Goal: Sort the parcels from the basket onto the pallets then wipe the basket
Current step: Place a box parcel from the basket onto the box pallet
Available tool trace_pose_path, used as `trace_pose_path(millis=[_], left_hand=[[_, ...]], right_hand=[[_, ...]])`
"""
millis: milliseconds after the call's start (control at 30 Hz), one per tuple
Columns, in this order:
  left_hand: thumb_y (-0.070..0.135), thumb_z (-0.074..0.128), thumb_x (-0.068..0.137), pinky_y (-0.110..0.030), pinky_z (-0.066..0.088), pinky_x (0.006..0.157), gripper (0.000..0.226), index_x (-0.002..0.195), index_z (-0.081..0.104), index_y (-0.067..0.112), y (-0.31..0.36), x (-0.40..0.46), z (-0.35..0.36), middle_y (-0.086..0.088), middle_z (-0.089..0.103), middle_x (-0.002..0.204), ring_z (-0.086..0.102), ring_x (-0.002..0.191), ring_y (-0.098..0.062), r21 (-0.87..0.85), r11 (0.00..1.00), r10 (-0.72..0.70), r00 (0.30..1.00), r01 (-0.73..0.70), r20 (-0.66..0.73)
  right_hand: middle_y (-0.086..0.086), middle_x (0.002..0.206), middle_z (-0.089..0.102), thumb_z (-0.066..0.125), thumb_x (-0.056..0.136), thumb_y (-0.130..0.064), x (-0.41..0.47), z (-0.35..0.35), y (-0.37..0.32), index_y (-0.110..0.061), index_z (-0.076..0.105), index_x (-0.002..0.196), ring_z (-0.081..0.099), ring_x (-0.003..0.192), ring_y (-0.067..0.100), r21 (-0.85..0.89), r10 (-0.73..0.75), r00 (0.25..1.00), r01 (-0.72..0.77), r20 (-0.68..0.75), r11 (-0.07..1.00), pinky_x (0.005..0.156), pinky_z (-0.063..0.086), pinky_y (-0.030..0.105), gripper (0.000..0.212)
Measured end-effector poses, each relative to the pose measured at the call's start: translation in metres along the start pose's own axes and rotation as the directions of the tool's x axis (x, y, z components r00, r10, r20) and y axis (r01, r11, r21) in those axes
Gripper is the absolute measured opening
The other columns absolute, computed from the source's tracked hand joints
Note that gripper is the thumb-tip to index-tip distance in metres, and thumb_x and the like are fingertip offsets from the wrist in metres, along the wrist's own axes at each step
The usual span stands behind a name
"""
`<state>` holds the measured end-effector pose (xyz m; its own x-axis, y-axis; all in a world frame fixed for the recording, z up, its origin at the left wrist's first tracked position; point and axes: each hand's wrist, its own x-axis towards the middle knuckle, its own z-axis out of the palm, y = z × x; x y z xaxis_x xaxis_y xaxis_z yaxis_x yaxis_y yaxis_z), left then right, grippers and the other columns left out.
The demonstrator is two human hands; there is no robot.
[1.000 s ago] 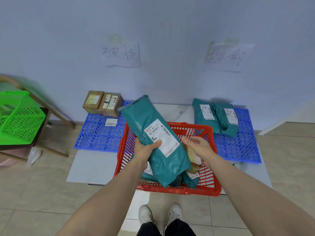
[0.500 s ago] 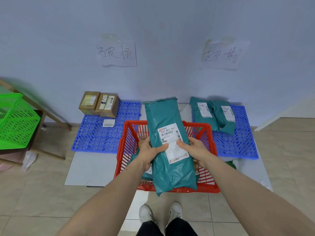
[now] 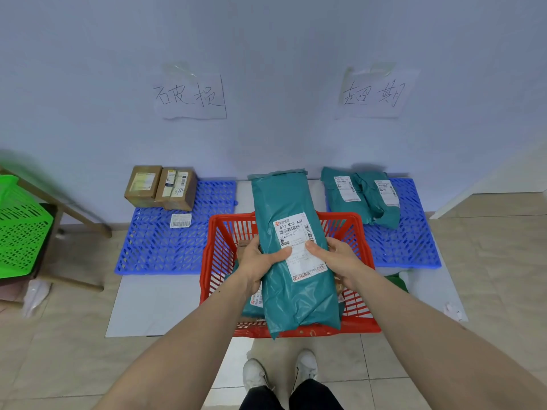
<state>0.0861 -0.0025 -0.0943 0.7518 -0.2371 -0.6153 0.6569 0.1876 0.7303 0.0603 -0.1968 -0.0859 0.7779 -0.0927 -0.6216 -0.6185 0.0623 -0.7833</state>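
Observation:
A long teal parcel (image 3: 288, 208) with a white shipping label is held upright over the red basket (image 3: 220, 241). My left hand (image 3: 259, 261) grips its left side and my right hand (image 3: 337, 257) grips its right side, thumbs on the label. More parcels lie in the basket, mostly hidden behind the held one. The left blue pallet (image 3: 165, 250) carries two brown cardboard boxes (image 3: 161, 186) and a loose label. On the right blue pallet (image 3: 405, 244) lie two teal parcels (image 3: 359, 193).
Two handwritten paper signs (image 3: 192, 96) hang on the wall above the pallets. A green basket (image 3: 20, 232) rests on a wooden stand at the left. My white shoes (image 3: 279, 371) stand on the tiled floor just in front of the red basket.
The teal parcel turned from tilted left to upright over the basket. My right hand, apart from it a second ago, came onto its right side; both hands now hold it.

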Motion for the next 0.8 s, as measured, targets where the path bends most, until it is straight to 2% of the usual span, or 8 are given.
trace_pose_path(millis=[167, 267, 367, 533, 667, 800], left_hand=[[0.007, 0.089, 0.065, -0.049, 0.059, 0.084, 0.064, 0.122, 0.060, 0.015, 0.000, 0.007, 0.004, -0.009, 0.073, 0.113, 0.072, 0.099, -0.028, 0.013, 1.000, -0.017, 1.000, 0.017, 0.026], [0.005, 0.087, 0.067, -0.044, 0.060, 0.080, 0.060, 0.120, 0.060, 0.015, 0.001, 0.009, 0.015, -0.007, 0.073, 0.111, 0.072, 0.098, -0.027, 0.016, 0.999, -0.030, 0.999, 0.029, 0.038], [0.008, 0.089, 0.065, -0.050, 0.058, 0.085, 0.067, 0.124, 0.058, 0.017, 0.000, 0.014, 0.034, -0.007, 0.073, 0.114, 0.071, 0.101, -0.029, 0.022, 0.999, -0.045, 0.996, 0.043, 0.074], [0.010, 0.089, 0.067, -0.050, 0.059, 0.084, 0.066, 0.124, 0.056, 0.018, -0.006, 0.019, 0.090, -0.007, 0.073, 0.112, 0.071, 0.099, -0.028, 0.019, 0.999, -0.041, 0.995, 0.040, 0.090], [0.014, 0.087, 0.071, -0.049, 0.058, 0.087, 0.063, 0.125, 0.056, 0.016, -0.018, 0.029, 0.151, -0.006, 0.073, 0.113, 0.071, 0.100, -0.027, -0.007, 0.999, -0.032, 0.995, 0.033, 0.094], [0.018, 0.086, 0.072, -0.040, 0.061, 0.077, 0.058, 0.123, 0.058, 0.016, -0.039, 0.035, 0.219, -0.006, 0.074, 0.111, 0.073, 0.095, -0.024, -0.077, 0.995, -0.054, 0.997, 0.058, 0.063]], right_hand=[[0.007, 0.110, 0.075, 0.081, 0.080, -0.028, 0.001, -0.004, 0.002, -0.020, 0.066, 0.108, 0.073, 0.097, 0.023, 0.051, 0.001, 1.000, 0.001, -0.024, 0.999, 0.088, 0.059, 0.043, 0.033], [0.008, 0.106, 0.075, 0.080, 0.082, -0.024, -0.003, -0.012, 0.001, -0.017, 0.066, 0.110, 0.074, 0.092, 0.022, 0.089, -0.003, 0.998, 0.008, -0.056, 0.996, 0.075, 0.061, 0.036, 0.031], [0.008, 0.103, 0.075, 0.078, 0.084, -0.021, -0.007, -0.029, -0.002, -0.014, 0.066, 0.109, 0.075, 0.087, 0.021, 0.120, -0.016, 0.995, 0.028, -0.101, 0.992, 0.067, 0.061, 0.031, 0.029], [0.010, 0.106, 0.075, 0.081, 0.080, -0.026, -0.011, -0.082, -0.008, -0.009, 0.065, 0.115, 0.074, 0.095, 0.027, 0.102, -0.026, 0.988, 0.041, -0.149, 0.994, 0.087, 0.059, 0.048, 0.042], [0.009, 0.107, 0.075, 0.080, 0.082, -0.024, -0.014, -0.147, -0.018, -0.011, 0.066, 0.114, 0.074, 0.094, 0.025, 0.045, -0.039, 0.990, 0.045, -0.136, 0.998, 0.082, 0.060, 0.041, 0.037], [0.008, 0.109, 0.075, 0.081, 0.081, -0.025, -0.008, -0.226, -0.024, -0.014, 0.067, 0.113, 0.074, 0.095, 0.026, -0.079, -0.037, 0.995, 0.030, -0.090, 0.996, 0.085, 0.060, 0.044, 0.037]])
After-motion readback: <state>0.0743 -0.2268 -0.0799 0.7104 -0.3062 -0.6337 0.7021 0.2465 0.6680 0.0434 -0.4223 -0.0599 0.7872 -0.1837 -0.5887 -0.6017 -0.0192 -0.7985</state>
